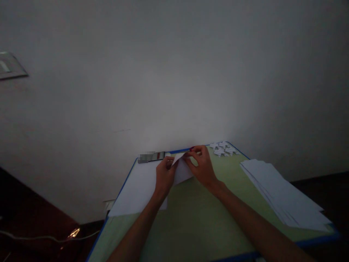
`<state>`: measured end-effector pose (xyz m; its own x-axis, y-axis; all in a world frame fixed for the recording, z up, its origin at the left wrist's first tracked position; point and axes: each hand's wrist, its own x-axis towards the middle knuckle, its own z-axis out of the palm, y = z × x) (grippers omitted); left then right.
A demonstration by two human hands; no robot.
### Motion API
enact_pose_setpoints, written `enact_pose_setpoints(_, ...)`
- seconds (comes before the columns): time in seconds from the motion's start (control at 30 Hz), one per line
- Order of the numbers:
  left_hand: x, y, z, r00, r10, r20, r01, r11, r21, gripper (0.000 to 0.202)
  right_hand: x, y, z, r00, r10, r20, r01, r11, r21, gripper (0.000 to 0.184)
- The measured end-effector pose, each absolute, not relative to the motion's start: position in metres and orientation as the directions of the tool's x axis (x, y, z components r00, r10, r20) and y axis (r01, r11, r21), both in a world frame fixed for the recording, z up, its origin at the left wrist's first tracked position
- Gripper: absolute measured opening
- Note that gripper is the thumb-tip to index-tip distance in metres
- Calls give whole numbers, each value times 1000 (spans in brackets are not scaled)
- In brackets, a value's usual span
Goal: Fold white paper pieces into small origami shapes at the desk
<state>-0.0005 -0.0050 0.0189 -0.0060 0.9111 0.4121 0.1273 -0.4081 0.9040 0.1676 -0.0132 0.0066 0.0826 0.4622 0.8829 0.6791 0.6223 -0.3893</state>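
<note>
Between my two hands is a white sheet of paper (183, 171), partly folded and lifted off the green tabletop (196, 218). My left hand (165, 173) pinches its left edge near the top. The upper right corner is pinched by the fingertips of my right hand (202, 164). Under and beside my left forearm lies a larger flat white sheet (136, 193). Several small folded paper shapes (223, 148) with pointed ends sit together at the far right corner. My palms hide part of the held paper.
A stack of white paper sheets (283, 198) lies fanned along the right side, reaching the blue table edge. At the back left rests a phone-like flat object (152, 157), partly blurred out. The wall (174, 80) rises right behind the table. A cable (49, 238) runs at lower left.
</note>
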Motion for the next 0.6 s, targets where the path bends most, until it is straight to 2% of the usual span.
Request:
enact_pose_setpoints(0.17,0,-6,22,-36,916,399,51,-397,917,41,164,-16,7,42,497,866,579,695,-427,12)
enact_pose_setpoints(0.4,0,-6,24,-42,915,402,-2,-402,915,38,160,-13,5,25,530,847,447,752,-484,6)
enact_pose_setpoints(0.6,1,-8,24,32,918,395,-40,-394,918,36,158,-12,1,104,581,807,414,712,-566,30)
